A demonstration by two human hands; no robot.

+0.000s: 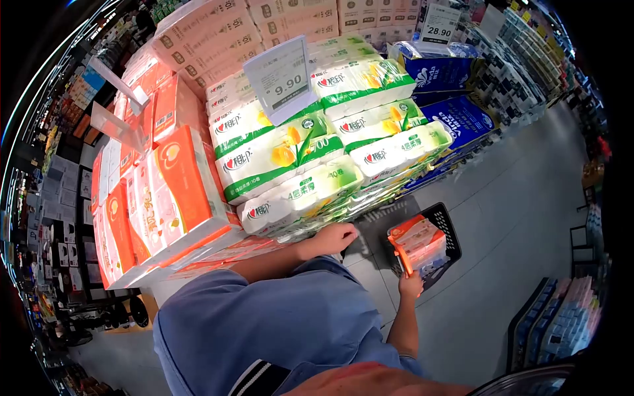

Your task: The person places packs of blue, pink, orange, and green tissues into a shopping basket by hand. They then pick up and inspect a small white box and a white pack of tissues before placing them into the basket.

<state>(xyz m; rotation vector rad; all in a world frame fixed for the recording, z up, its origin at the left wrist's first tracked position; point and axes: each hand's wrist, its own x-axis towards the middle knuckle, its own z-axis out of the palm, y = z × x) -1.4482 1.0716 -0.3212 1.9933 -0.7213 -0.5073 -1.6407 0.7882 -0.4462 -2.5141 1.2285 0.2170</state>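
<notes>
Near the front edge of the green-and-white tissue packs (300, 191) is my left hand (335, 238), its fingers curled; whether it touches the packs or holds anything I cannot make out. My right hand (411, 285) is wrapped round the orange handle (401, 256) of a black shopping basket (451, 237). Inside the basket lies an orange-and-pink package (419, 240), with part of it hidden by the handle.
Orange-and-white packs (165, 191) are stacked at the left, and blue packs (456, 122) at the right. Price signs (281, 79) stand on the stacks. Grey floor (489, 264) shows beside the basket. Low racks (561, 317) stand at the lower right.
</notes>
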